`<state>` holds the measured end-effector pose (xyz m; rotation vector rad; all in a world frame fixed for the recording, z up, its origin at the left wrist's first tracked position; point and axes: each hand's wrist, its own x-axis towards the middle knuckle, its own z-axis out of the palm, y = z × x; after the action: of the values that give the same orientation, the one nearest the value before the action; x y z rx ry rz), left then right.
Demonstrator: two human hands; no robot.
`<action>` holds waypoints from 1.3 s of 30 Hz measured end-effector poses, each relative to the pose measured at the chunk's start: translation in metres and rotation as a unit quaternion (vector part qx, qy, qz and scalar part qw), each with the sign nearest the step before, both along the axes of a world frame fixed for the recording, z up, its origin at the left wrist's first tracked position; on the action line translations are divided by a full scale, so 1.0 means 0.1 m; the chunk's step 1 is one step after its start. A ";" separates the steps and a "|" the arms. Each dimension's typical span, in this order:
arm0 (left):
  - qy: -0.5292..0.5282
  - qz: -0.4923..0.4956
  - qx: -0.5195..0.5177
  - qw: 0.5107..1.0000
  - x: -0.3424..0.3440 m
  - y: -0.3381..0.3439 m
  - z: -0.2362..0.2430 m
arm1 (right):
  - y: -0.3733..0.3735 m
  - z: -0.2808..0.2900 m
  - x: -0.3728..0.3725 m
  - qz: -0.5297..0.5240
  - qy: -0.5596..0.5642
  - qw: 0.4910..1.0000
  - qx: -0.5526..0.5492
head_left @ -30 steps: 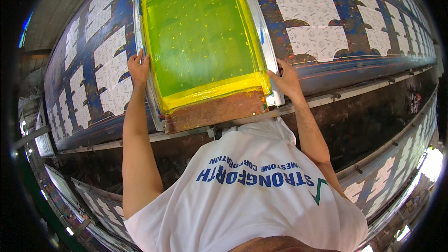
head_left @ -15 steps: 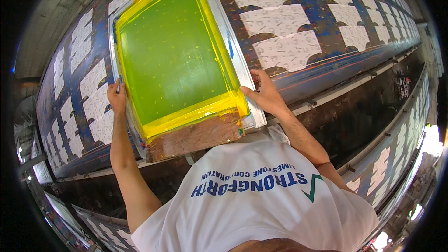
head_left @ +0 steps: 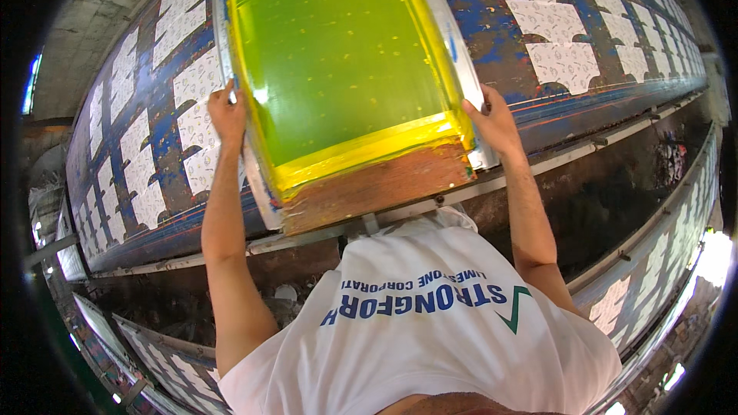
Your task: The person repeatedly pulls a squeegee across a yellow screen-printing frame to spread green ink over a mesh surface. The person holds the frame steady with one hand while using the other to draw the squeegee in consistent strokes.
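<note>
A screen-printing frame [head_left: 338, 69] with green mesh and yellow taped borders spans the middle of the view over a long table. Along its near end runs a brown wooden board [head_left: 377, 182]. My left hand [head_left: 228, 115] is closed on the frame's left side rail, fingers curled at the edge. On the other side, my right hand [head_left: 494, 119] grips the right rail near the lower corner, thumb on top and fingers partly hidden. White patterned cut pieces [head_left: 198, 96] lie on the table left of the frame, and whatever lies beneath it is mostly hidden.
The dark, paint-stained table [head_left: 492, 38] carries rows of white patterned pieces [head_left: 557, 61] on the right. A metal rail [head_left: 592, 146] with small stops runs along its near edge. Another table [head_left: 646, 277] with similar pieces stands behind me at right.
Both hands have moved the frame to the right and slightly farther away in view. It now covers a column of pieces that showed before, and more pieces show on the left.
</note>
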<state>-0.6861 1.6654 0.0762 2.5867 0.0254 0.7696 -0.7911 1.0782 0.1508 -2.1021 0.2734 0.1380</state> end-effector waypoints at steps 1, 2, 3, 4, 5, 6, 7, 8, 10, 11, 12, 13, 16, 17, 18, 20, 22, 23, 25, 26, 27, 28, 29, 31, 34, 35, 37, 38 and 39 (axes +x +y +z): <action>0.005 0.013 0.008 1.000 0.01 -0.24 -0.02 | -0.21 -0.01 0.01 0.001 0.011 1.000 0.004; -0.025 -0.003 0.020 0.999 0.03 -0.46 -0.03 | -0.35 -0.03 0.01 -0.023 -0.011 0.999 -0.042; -0.002 0.011 0.020 1.000 0.03 -0.65 -0.03 | -0.48 -0.02 0.01 -0.002 0.005 1.000 -0.022; -0.012 0.007 0.028 1.000 0.02 -0.81 -0.02 | -0.65 0.02 0.02 0.007 0.036 0.999 -0.010; -0.011 0.009 0.031 0.999 0.02 -0.95 -0.02 | -0.79 0.07 0.03 0.020 0.060 0.998 0.006; -0.019 0.008 0.031 0.999 0.01 -1.07 0.00 | -0.88 0.09 0.00 0.023 0.043 0.999 0.014; -0.025 0.008 0.031 0.999 0.00 -1.14 0.01 | -0.94 0.10 0.00 0.024 0.056 0.998 -0.005; -0.031 0.008 0.032 0.999 -0.01 -1.21 0.02 | -1.00 0.10 0.00 0.035 0.055 0.998 -0.014; -0.014 0.007 0.021 1.000 -0.04 -1.30 0.04 | -1.11 0.06 0.00 0.041 0.041 0.998 -0.026; -0.005 0.005 0.016 1.000 -0.04 -1.34 0.04 | -1.15 0.03 -0.01 0.037 0.030 0.998 -0.031; 0.011 0.016 0.006 1.000 -0.05 -1.37 0.04 | -1.19 -0.01 -0.02 0.030 0.025 0.998 -0.039; 0.004 0.013 0.001 1.000 -0.05 -1.39 0.03 | -1.24 -0.04 -0.03 0.039 0.033 0.998 -0.044; 0.010 0.010 -0.020 1.000 -0.03 -1.43 0.01 | -1.35 -0.11 -0.03 0.055 0.053 0.995 -0.062; 0.013 0.004 -0.029 0.999 -0.03 -1.44 0.01 | -1.37 -0.12 -0.05 0.060 0.049 0.995 -0.063; 0.026 0.008 -0.040 0.999 -0.03 -1.43 0.01 | -1.38 -0.11 -0.06 0.069 0.040 0.995 -0.066; 0.017 -0.006 -0.002 1.000 -0.02 -1.43 0.00 | -1.37 -0.07 -0.10 0.072 0.037 0.994 -0.076; 0.033 0.008 0.004 0.999 -0.02 -1.42 -0.03 | -1.31 -0.01 -0.16 0.087 0.021 0.991 -0.103; 0.030 0.004 0.009 1.000 -0.02 -1.42 -0.06 | -1.27 0.04 -0.21 0.097 0.009 0.987 -0.125; 0.044 0.007 0.009 0.999 -0.02 -1.41 -0.11 | -1.16 0.15 -0.29 0.122 -0.043 0.976 -0.177; 0.041 0.009 0.023 0.999 -0.01 -1.40 -0.13 | -1.05 0.20 -0.35 0.139 -0.080 0.966 -0.205; 0.021 0.001 0.042 0.999 0.00 -1.39 -0.16 | -0.94 0.24 -0.40 0.154 -0.111 0.954 -0.233; 0.015 0.002 0.057 0.998 0.00 -1.39 -0.18 | -0.83 0.29 -0.47 0.183 -0.146 0.946 -0.226; 0.024 0.009 0.069 0.997 -0.01 -1.38 -0.21 | -0.69 0.33 -0.51 0.266 -0.155 0.929 -0.205; -0.004 0.000 0.068 0.998 0.00 -1.37 -0.25 | -0.43 0.39 -0.61 0.422 -0.167 0.877 -0.159; 0.012 0.014 0.070 0.997 -0.01 -1.36 -0.31 | -0.02 0.40 -0.76 0.566 -0.160 0.781 -0.208; 0.020 0.017 0.075 0.997 0.01 -1.37 -0.32 | 0.04 0.42 -0.75 0.563 -0.162 0.774 -0.240; 0.021 0.015 0.080 0.996 0.00 -1.36 -0.34 | 0.16 0.44 -0.71 0.562 -0.179 0.751 -0.296; 0.011 0.012 0.079 0.997 0.00 -1.36 -0.34 | 0.22 0.45 -0.69 0.524 -0.232 0.770 -0.282; -0.003 0.010 0.078 0.997 0.00 -1.37 -0.35 | 0.28 0.46 -0.67 0.502 -0.219 0.785 -0.290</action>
<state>-0.6861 1.5285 0.0416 2.7350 -0.0119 0.8155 -0.8578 1.1063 0.1969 -2.5839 -1.2672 0.1956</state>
